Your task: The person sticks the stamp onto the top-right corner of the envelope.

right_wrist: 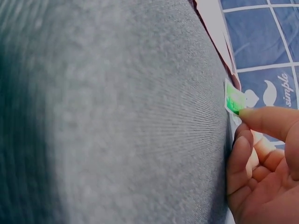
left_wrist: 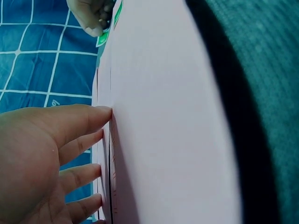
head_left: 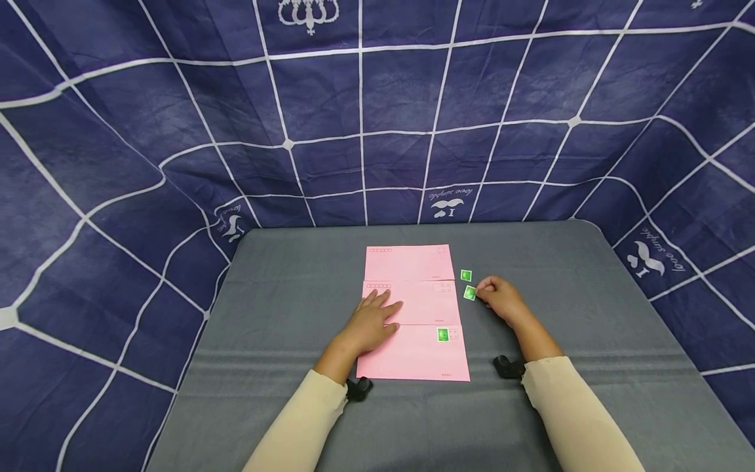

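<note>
Three pink envelopes lie in a column: the far envelope [head_left: 408,263], the middle envelope [head_left: 415,305] and the near envelope [head_left: 413,357]. With fingers spread, my left hand [head_left: 367,326] rests on the left part of the middle envelope, its thumb by the near one's top edge. My right hand [head_left: 504,299] pinches a green stamp [head_left: 469,293] by its edge between thumb and curled fingers; the right wrist view shows this stamp [right_wrist: 235,98] tilted up. A second green stamp [head_left: 466,275] lies just beyond it. Another stamp [head_left: 443,335] sits at the near envelope's upper right.
Grey cloth covers the table [head_left: 283,295]. A blue curtain [head_left: 395,98] with white grid lines stands behind the table and along both sides. Black wrist devices, one on the left arm [head_left: 358,389] and one on the right [head_left: 508,367], sit close above the cloth.
</note>
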The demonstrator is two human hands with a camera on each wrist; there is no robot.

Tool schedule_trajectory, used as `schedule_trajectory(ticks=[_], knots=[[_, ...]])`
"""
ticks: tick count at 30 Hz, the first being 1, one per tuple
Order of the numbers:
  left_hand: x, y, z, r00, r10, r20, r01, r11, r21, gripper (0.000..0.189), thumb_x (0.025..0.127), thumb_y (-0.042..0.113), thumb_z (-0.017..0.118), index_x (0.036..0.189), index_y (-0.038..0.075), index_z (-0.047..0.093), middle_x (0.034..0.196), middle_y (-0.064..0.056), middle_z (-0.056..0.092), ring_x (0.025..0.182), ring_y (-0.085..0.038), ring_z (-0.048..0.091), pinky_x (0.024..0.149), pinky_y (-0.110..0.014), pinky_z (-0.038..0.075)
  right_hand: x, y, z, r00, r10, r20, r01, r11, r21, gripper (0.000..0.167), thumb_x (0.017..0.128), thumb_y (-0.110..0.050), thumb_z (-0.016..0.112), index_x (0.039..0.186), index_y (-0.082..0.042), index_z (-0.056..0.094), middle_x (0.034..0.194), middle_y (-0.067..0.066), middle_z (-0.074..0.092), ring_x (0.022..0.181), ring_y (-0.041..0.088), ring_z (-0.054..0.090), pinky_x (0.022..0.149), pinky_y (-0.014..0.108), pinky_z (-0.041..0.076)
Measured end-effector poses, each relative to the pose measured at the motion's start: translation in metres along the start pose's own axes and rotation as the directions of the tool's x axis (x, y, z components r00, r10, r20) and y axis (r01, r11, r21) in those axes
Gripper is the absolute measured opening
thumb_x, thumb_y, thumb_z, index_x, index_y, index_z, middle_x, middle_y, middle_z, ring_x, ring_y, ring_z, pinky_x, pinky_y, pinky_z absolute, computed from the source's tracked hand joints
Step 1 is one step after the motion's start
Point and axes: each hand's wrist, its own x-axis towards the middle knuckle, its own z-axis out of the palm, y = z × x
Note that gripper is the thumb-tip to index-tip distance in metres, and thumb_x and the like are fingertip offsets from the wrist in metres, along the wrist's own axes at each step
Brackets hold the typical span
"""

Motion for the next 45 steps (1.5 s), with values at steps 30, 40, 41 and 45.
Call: schedule_trajectory(ticks=[30, 40, 41, 45], knots=[[0.002, -0.003, 0.004, 1.000, 0.001, -0.003, -0.001, 1.000, 0.021, 0.051, 0.099, 0.029, 0.062, 0.149, 0.020, 0.053, 0.163, -0.016, 0.036, 0.154, -0.041, 0.025, 0.125, -0.057, 0.021, -0.007, -0.005, -0.006, 0.997, -0.025, 0.068, 0.016, 0.992, 0.123, 0.025, 0.097, -0.013, 0.063, 0.110, 0.008, 0.061, 0.087, 0.000, 0.063, 0.080, 0.007, 0.056, 0.074, 0.023, 0.049], [0.003, -0.004, 0.005, 1.000, 0.004, -0.010, -0.004, 1.000, 0.011, 0.051, 0.099, 0.029, 0.063, 0.148, 0.020, 0.054, 0.163, -0.017, 0.036, 0.154, -0.042, 0.025, 0.125, -0.057, 0.021, -0.022, -0.035, -0.009, 0.995, -0.035, 0.091, 0.020, 0.986, 0.164, 0.024, 0.097, -0.007, 0.061, 0.110, 0.014, 0.058, 0.088, 0.006, 0.065, 0.082, 0.011, 0.060, 0.077, 0.027, 0.052], [0.003, -0.004, 0.005, 1.000, 0.004, -0.009, -0.004, 1.000, 0.010, 0.051, 0.099, 0.029, 0.063, 0.148, 0.020, 0.054, 0.163, -0.017, 0.036, 0.154, -0.042, 0.025, 0.125, -0.057, 0.021, -0.019, -0.031, -0.007, 0.995, -0.037, 0.091, 0.021, 0.985, 0.171, 0.024, 0.097, -0.007, 0.062, 0.110, 0.013, 0.059, 0.087, 0.005, 0.065, 0.081, 0.010, 0.060, 0.077, 0.027, 0.052], [0.003, -0.004, 0.005, 1.000, 0.002, -0.009, -0.002, 1.000, 0.007, 0.051, 0.099, 0.028, 0.063, 0.148, 0.020, 0.054, 0.163, -0.016, 0.035, 0.154, -0.042, 0.025, 0.125, -0.057, 0.021, -0.008, -0.017, -0.001, 0.995, -0.053, 0.084, 0.037, 0.982, 0.183, 0.023, 0.097, -0.009, 0.063, 0.109, 0.010, 0.060, 0.088, 0.003, 0.067, 0.081, 0.007, 0.062, 0.075, 0.024, 0.052]])
